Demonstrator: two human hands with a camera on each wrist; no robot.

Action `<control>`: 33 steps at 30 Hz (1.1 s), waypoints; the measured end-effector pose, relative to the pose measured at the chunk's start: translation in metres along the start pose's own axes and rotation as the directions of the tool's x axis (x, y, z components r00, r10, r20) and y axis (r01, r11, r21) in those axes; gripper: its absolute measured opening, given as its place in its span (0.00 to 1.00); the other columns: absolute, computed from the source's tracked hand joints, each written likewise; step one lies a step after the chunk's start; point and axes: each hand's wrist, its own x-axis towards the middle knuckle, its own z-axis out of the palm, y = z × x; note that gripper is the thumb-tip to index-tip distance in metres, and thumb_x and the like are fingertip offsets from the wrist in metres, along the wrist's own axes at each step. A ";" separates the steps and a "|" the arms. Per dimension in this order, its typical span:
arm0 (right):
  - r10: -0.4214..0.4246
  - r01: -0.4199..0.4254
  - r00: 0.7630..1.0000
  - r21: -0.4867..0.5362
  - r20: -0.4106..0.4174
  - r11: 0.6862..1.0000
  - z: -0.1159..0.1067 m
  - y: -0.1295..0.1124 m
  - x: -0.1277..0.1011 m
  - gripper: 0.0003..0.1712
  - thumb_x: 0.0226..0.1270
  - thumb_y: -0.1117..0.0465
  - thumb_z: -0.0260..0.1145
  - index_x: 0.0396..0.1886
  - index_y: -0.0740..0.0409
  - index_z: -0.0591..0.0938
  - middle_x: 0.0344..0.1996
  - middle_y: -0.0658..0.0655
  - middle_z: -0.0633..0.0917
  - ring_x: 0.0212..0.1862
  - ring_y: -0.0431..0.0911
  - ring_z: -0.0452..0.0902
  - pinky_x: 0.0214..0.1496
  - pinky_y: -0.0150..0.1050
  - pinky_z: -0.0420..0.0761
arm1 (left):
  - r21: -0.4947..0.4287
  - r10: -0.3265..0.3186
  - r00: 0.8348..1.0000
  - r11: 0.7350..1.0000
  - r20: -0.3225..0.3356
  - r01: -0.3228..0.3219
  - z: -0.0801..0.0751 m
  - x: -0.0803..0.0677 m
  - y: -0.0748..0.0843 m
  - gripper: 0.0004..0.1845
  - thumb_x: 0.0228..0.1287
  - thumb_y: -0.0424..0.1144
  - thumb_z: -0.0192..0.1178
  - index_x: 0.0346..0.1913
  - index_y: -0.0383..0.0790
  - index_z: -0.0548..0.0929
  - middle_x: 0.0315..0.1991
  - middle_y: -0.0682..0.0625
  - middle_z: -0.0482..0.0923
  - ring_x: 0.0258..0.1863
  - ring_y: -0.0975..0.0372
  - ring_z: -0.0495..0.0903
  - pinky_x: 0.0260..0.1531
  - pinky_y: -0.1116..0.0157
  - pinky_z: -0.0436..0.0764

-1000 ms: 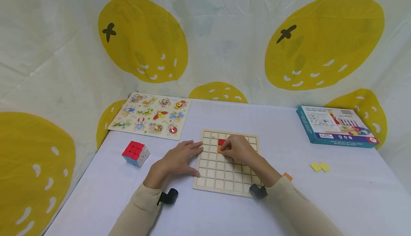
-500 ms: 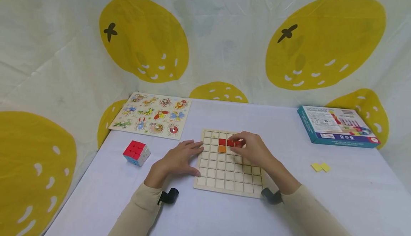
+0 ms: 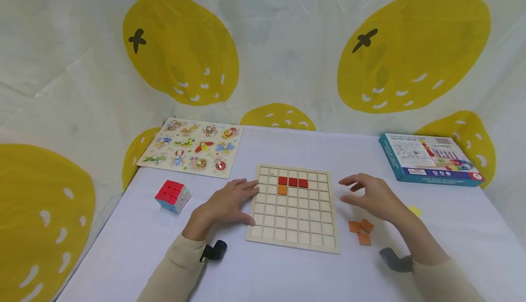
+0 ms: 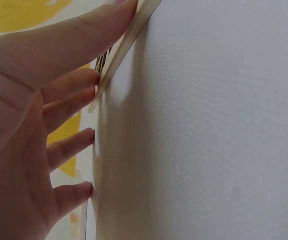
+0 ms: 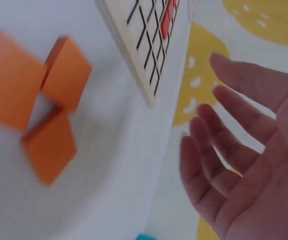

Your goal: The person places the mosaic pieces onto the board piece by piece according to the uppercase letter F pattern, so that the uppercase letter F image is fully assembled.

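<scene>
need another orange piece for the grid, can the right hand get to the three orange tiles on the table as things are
Probably yes. The right hand hangs open and holds nothing, just above and beside the orange tiles, which lie loose on the table right of the grid board. Nothing lies between them.

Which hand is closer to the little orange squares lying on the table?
The right hand. It hovers open just above and behind the orange squares, not touching them. The left hand rests on the far side of the wooden grid board, at its left edge.

Wooden grid board [image 3: 293, 210] flat on table; three red tiles [image 3: 292, 182] in a row, one orange tile [image 3: 282, 190] below.
</scene>
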 end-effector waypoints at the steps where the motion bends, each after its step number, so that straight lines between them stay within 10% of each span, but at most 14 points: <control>1: 0.014 -0.014 1.000 -0.003 0.028 1.000 -0.003 0.004 -0.005 0.28 0.62 0.51 0.76 0.60 0.55 0.83 0.56 0.63 0.86 0.56 0.57 0.79 0.50 0.47 0.88 | -0.003 -0.001 1.000 1.000 0.000 0.001 0.000 0.000 0.000 0.49 0.48 0.60 0.78 0.75 0.50 0.71 0.80 0.57 0.62 0.82 0.50 0.57 0.74 0.43 0.69; 10: 0.108 -0.104 0.975 -0.032 0.194 0.994 0.002 0.035 -0.034 0.29 0.54 0.50 0.80 0.54 0.55 0.85 0.51 0.55 0.87 0.54 0.52 0.78 0.58 0.56 0.84 | -0.007 -0.002 1.000 1.000 -0.002 0.002 -0.001 -0.001 0.000 0.49 0.49 0.60 0.78 0.75 0.49 0.71 0.80 0.56 0.62 0.82 0.49 0.56 0.75 0.43 0.68; 33: 0.143 -0.139 0.984 -0.046 0.106 0.989 0.028 0.045 -0.039 0.22 0.53 0.51 0.81 0.47 0.51 0.87 0.46 0.53 0.86 0.45 0.45 0.76 0.52 0.45 0.84 | -0.019 0.000 1.000 1.000 -0.004 0.000 -0.001 -0.001 0.001 0.49 0.49 0.59 0.78 0.74 0.48 0.72 0.80 0.55 0.63 0.81 0.48 0.57 0.75 0.43 0.67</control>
